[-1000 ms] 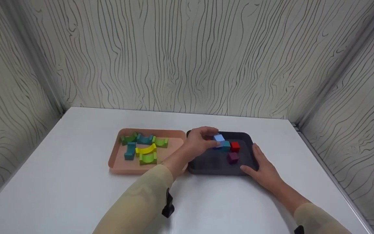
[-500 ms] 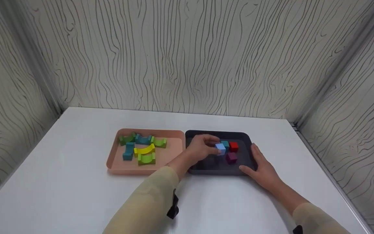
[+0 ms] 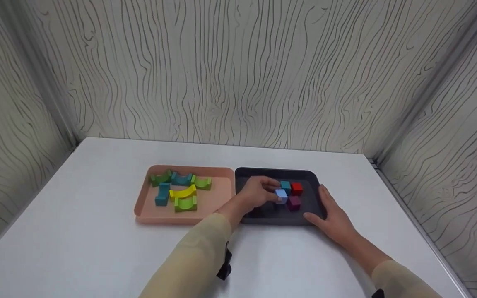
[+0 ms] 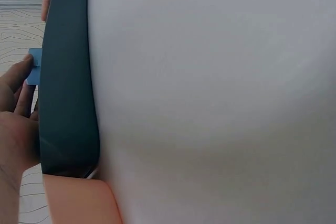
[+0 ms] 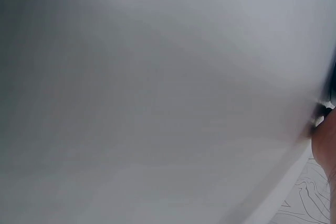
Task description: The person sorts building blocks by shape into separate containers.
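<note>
My left hand (image 3: 255, 193) pinches a light blue cube (image 3: 280, 196) between thumb and fingers over the dark tray (image 3: 259, 216). In the left wrist view the blue cube (image 4: 34, 66) shows past the tray's wall. Beside the held cube lie a purple cube (image 3: 294, 203), a teal cube (image 3: 285, 187) and a red cube (image 3: 297, 189). My right hand (image 3: 334, 220) rests at the dark tray's right side, fingers extended along the rim and thumb at the front right corner. Only a bit of the right hand (image 5: 325, 140) appears in the right wrist view.
A pink tray (image 3: 218, 207) stands against the dark tray's left side. It holds several curved blocks, among them a yellow block (image 3: 183, 193), a lime green block (image 3: 185, 204) and a teal block (image 3: 162, 194). Wood-patterned panels (image 3: 205, 74) enclose the white table (image 3: 73, 231).
My left hand has brought the light blue cube from the tray's back toward the front, now beside the purple cube. The right hand has stayed at the dark tray's edge.
</note>
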The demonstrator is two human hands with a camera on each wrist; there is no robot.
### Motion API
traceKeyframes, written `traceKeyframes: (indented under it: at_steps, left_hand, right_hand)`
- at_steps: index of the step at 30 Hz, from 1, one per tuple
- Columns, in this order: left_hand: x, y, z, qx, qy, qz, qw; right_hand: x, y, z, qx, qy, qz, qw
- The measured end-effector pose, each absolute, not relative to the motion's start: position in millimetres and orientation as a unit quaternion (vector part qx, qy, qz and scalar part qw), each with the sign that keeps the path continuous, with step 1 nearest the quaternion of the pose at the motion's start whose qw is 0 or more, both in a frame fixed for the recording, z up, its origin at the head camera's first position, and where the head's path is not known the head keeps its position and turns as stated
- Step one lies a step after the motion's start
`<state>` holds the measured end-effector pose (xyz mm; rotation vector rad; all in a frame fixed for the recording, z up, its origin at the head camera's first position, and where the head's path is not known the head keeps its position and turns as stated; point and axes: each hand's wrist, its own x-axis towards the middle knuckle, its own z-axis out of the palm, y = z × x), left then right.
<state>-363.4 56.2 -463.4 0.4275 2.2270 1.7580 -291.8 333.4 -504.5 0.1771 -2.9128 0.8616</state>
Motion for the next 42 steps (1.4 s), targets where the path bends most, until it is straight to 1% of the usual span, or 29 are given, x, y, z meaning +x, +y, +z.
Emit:
traceKeyframes:
  at_steps: [10, 17, 31, 37, 42]
  left_hand:
    - [-367.5, 54.7, -471.2, 0.139, 0.787, 0.588, 0.124]
    - [-366.1, 55.0, -470.3, 0.142, 0.776, 0.599, 0.136]
    - [-364.7, 57.4, -471.1, 0.153, 0.816, 0.545, 0.12]
    - [-362.4, 54.6, -465.9, 0.155, 0.809, 0.554, 0.124]
    - [-356.1, 47.8, -453.6, 0.161, 0.806, 0.556, 0.122]
  right_hand:
    - [-292.2, 334.1, -504.9, 0.067, -0.954, 0.285, 0.063]
    - [-292.3, 335.0, -504.7, 0.059, -0.955, 0.285, 0.055]
    - [-292.4, 333.3, -503.9, 0.06, -0.956, 0.281, 0.051]
    - [-293.3, 333.6, -503.4, 0.06, -0.957, 0.279, 0.044]
    - [-294.1, 336.2, -501.5, 0.053, -0.96, 0.272, 0.031]
